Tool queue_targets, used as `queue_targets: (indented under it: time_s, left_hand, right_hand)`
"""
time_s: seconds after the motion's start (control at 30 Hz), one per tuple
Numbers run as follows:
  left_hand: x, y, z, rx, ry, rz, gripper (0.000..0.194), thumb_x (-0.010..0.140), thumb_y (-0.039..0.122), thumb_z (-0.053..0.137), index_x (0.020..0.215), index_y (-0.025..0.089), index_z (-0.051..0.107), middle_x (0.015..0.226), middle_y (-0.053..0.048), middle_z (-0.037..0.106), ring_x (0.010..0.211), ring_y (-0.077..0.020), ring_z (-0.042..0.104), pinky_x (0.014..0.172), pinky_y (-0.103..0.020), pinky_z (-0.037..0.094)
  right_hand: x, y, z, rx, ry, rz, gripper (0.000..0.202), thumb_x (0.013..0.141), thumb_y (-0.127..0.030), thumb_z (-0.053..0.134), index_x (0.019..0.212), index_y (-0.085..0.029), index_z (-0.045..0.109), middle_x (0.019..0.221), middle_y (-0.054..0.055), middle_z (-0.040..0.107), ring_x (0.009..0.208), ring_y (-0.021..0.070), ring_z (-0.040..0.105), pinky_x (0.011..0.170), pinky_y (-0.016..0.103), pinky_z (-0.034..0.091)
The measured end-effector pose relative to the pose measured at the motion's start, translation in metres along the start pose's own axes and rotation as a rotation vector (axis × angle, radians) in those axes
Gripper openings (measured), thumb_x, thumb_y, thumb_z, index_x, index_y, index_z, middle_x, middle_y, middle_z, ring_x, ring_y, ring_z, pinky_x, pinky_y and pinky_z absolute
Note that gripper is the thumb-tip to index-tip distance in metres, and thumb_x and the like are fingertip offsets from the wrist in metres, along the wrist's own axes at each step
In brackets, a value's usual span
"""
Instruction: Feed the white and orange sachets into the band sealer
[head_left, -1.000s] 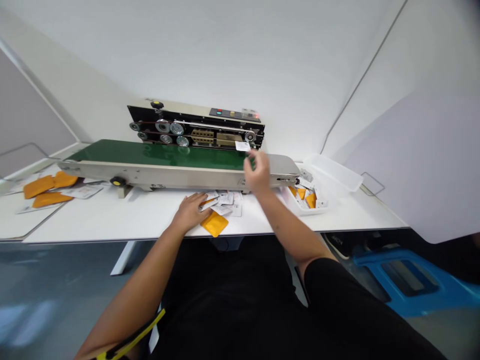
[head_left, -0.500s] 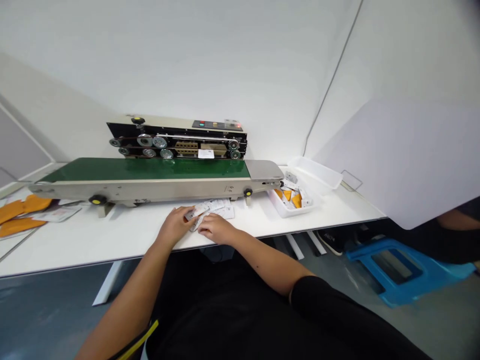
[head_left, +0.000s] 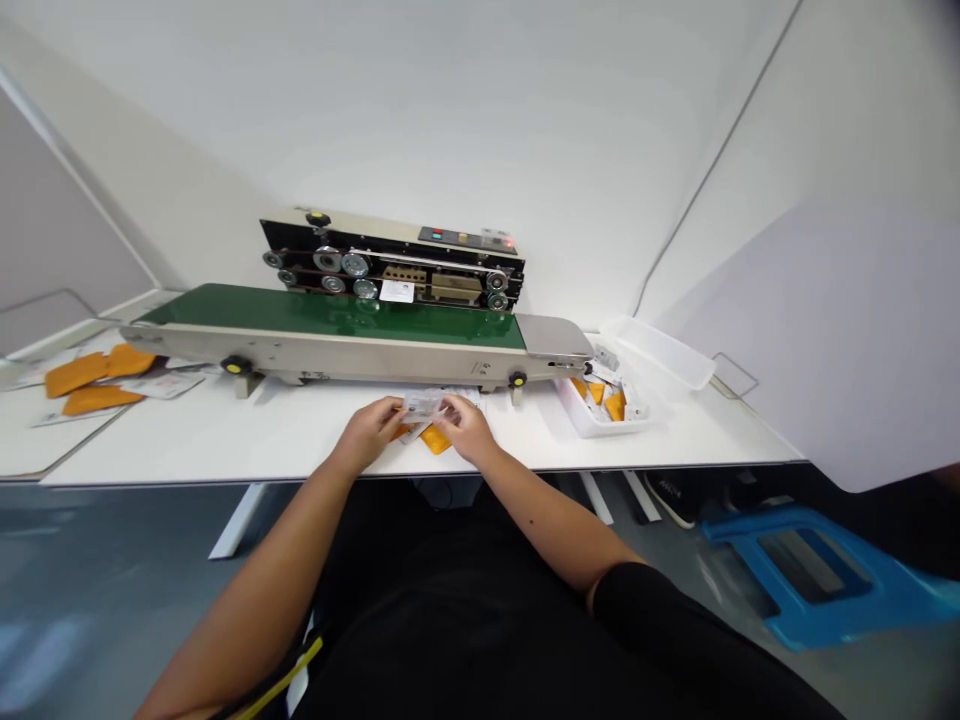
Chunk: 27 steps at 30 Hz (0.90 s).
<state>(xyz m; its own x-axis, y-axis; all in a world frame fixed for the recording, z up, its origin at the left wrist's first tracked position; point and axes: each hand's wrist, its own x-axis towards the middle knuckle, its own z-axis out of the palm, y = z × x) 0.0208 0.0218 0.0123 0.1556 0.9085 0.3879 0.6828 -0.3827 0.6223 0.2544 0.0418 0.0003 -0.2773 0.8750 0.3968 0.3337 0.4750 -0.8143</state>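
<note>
- Head view: the left hand [head_left: 367, 435] pinches 1 end of a pale sachet [head_left: 422, 402], the right hand [head_left: 466, 428] the other, near the front edge of the table [head_left: 187, 440].
- An orange packet [head_left: 435, 439] lies under them.
- 1 white sachet [head_left: 397, 291] sits at the green belt's [head_left: 300, 312] far edge.

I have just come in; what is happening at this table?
A person holds a small, whitish flat packet between the left hand and the right hand, over white and orange packets on the white table. Behind them stands a long metal machine with a green conveyor belt. Another flat white packet is at the machine's black front, above the belt. A white plastic box with similar packets stands at the right; more packets lie at the left.
</note>
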Motion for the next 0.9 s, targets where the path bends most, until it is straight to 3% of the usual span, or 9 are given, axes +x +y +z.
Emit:
queue_targets:
  time_s: [0.1, 0.23, 0.37, 0.47, 0.53, 0.6, 0.7, 0.9]
  left_hand:
    - [0.003, 0.002, 0.001, 0.013, -0.108, 0.13, 0.037, 0.099, 0.051, 0.048, 0.105, 0.024, 0.072, 0.111, -0.008, 0.077, 0.102, -0.0248, 0.072, 0.095, -0.036, 0.056]
    - [0.008, 0.0, 0.004, 0.072, -0.066, 0.183, 0.035, 0.097, 0.047, 0.054, 0.118, 0.024, 0.071, 0.135, -0.012, 0.072, 0.129, -0.0299, 0.064, 0.115, -0.047, 0.046]
    - [0.012, -0.007, 0.013, 0.211, -0.068, 0.042, 0.058, 0.09, 0.048, 0.065, 0.143, 0.023, 0.061, 0.151, -0.014, 0.062, 0.143, -0.0366, 0.053, 0.123, -0.056, 0.035]
    - [0.013, -0.011, 0.019, 0.251, -0.13, 0.006, 0.047, 0.094, 0.045, 0.059, 0.134, 0.024, 0.069, 0.146, -0.012, 0.066, 0.138, -0.0362, 0.057, 0.123, -0.055, 0.036]
    - [0.013, -0.014, 0.021, 0.242, -0.129, 0.01, 0.041, 0.095, 0.042, 0.055, 0.128, 0.024, 0.073, 0.14, -0.012, 0.07, 0.133, -0.0338, 0.06, 0.119, -0.05, 0.042]
    - [0.013, -0.016, 0.021, 0.221, -0.09, 0.016, 0.039, 0.094, 0.038, 0.053, 0.123, 0.023, 0.075, 0.133, -0.012, 0.073, 0.127, -0.0326, 0.063, 0.114, -0.048, 0.047]
    - [0.014, -0.019, 0.019, 0.197, 0.001, 0.027, 0.037, 0.093, 0.036, 0.052, 0.118, 0.022, 0.076, 0.126, -0.014, 0.073, 0.121, -0.0333, 0.063, 0.112, -0.049, 0.047]
    - [0.012, -0.019, 0.015, 0.156, 0.115, -0.011, 0.039, 0.093, 0.029, 0.05, 0.124, 0.019, 0.072, 0.128, -0.014, 0.064, 0.123, -0.0321, 0.058, 0.115, -0.049, 0.045]
  right_hand:
    - [-0.003, 0.001, 0.001, 0.071, 0.008, 0.015, 0.019, 0.09, -0.039, 0.063, 0.084, -0.021, 0.066, 0.088, 0.003, 0.067, 0.084, 0.0194, 0.064, 0.079, 0.032, 0.055]
    - [0.005, -0.009, -0.018, 0.319, 0.117, 0.127, 0.031, 0.092, -0.054, 0.06, 0.098, -0.024, 0.061, 0.085, 0.001, 0.069, 0.064, 0.0154, 0.066, 0.062, 0.029, 0.056]
    - [0.049, -0.033, -0.081, 0.352, 0.315, 0.167, 0.039, 0.093, -0.06, 0.059, 0.11, -0.025, 0.055, 0.07, -0.004, 0.062, 0.043, 0.0101, 0.053, 0.044, 0.021, 0.044]
    - [0.096, -0.041, -0.138, 0.31, 0.54, 0.153, 0.03, 0.095, -0.047, 0.058, 0.111, -0.023, 0.055, 0.062, -0.007, 0.056, 0.042, 0.0082, 0.048, 0.041, 0.018, 0.036]
    - [0.123, -0.039, -0.167, 0.32, 0.586, 0.221, 0.022, 0.092, -0.034, 0.057, 0.11, -0.021, 0.056, 0.058, -0.008, 0.054, 0.041, 0.0069, 0.045, 0.04, 0.016, 0.033]
    - [0.141, -0.034, -0.184, 0.338, 0.546, 0.344, 0.017, 0.086, -0.024, 0.058, 0.103, -0.02, 0.057, 0.054, -0.008, 0.052, 0.039, 0.0058, 0.042, 0.039, 0.015, 0.03]
    - [0.155, -0.027, -0.192, 0.348, 0.452, 0.47, 0.012, 0.08, -0.014, 0.06, 0.091, -0.019, 0.056, 0.05, -0.009, 0.048, 0.037, 0.0051, 0.04, 0.039, 0.014, 0.027]
    - [0.17, -0.023, -0.178, 0.352, 0.357, 0.485, 0.01, 0.082, -0.007, 0.063, 0.082, -0.016, 0.059, 0.049, -0.008, 0.048, 0.038, 0.0043, 0.041, 0.04, 0.014, 0.028]
